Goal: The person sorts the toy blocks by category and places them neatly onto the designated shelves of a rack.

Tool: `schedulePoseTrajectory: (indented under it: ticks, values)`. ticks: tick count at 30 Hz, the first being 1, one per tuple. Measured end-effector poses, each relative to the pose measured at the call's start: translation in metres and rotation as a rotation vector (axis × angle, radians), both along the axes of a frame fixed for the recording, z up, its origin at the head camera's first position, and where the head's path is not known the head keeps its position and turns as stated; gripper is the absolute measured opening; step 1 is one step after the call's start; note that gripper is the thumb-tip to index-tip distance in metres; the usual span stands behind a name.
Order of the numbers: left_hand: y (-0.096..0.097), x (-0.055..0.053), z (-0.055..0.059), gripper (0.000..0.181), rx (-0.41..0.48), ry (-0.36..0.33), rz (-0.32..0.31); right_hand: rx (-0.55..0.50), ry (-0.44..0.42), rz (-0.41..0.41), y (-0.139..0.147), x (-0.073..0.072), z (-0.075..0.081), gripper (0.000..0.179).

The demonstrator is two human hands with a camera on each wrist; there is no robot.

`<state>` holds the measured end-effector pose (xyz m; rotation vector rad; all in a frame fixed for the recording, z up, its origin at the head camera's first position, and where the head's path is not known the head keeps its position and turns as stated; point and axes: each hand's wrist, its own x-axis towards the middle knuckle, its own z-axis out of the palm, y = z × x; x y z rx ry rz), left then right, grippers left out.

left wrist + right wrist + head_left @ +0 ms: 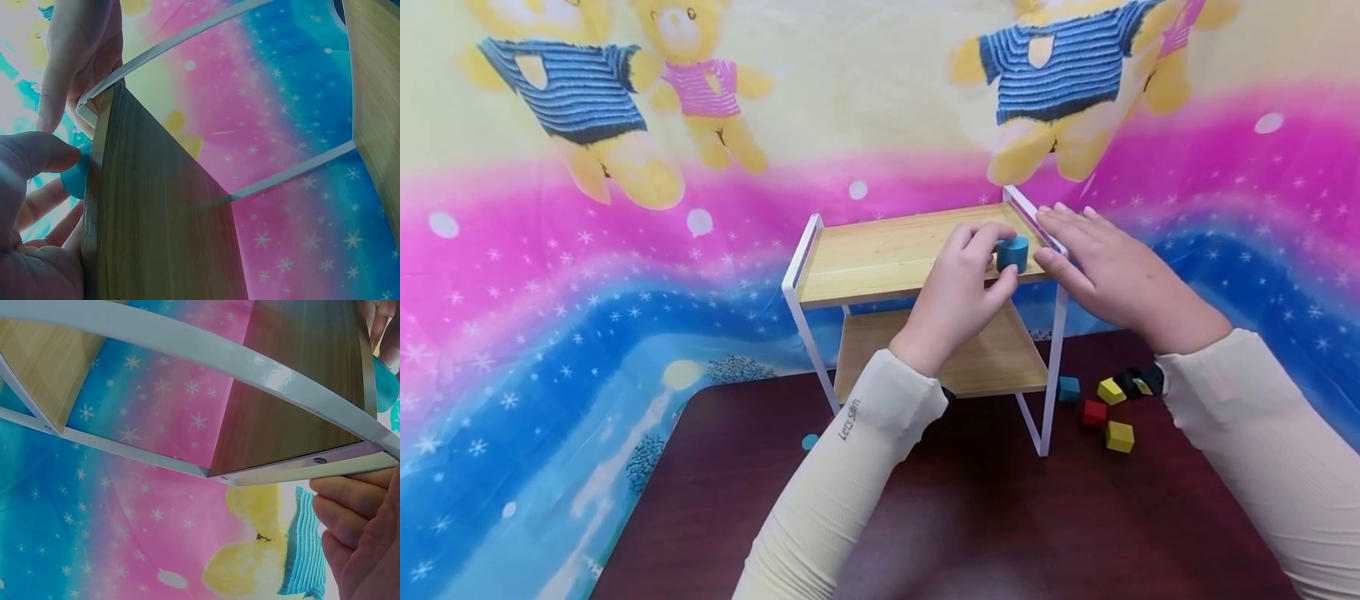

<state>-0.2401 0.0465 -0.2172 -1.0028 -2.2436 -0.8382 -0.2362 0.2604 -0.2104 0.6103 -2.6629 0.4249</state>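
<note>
My left hand [955,292] pinches a teal cylinder block [1013,257] between thumb and fingers at the right end of a small two-tier shelf's wooden top board [880,258]. In the left wrist view, the block [77,175] is at the board's edge, partly covered by the thumb. My right hand [1112,271] lies with straight fingers over the white right side frame [1054,350]. Seen from the right wrist, its fingers [347,500] are against the outside of that frame, and it holds no block.
Several cubes lie on the dark table [715,500] right of the shelf: a blue cube [1068,389], a red cube [1093,414] and two yellow ones. A teal round piece [809,442] shows left of the shelf. The lower board [992,367] sits beneath. A bear-printed cloth [880,100] hangs behind.
</note>
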Motion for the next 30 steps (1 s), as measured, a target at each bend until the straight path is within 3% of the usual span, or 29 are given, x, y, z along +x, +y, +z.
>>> schedulePoseTrajectory:
  ticks: [15, 22, 30]
  values:
    - [-0.0033, -0.0010, -0.0031, 0.038, 0.019, 0.049, -0.014, 0.003, -0.006, -0.002, -0.0021, -0.0013, 0.0005, 0.067]
    - [-0.0053, 0.0009, -0.0051, 0.038, 0.019, 0.040, -0.022, 0.002, -0.014, -0.010, -0.0023, -0.0010, 0.0003, 0.068]
    - [-0.0088, 0.0021, -0.0087, 0.037, 0.051, 0.092, -0.048, 0.006, -0.020, -0.019, -0.0019, -0.0013, 0.0005, 0.069]
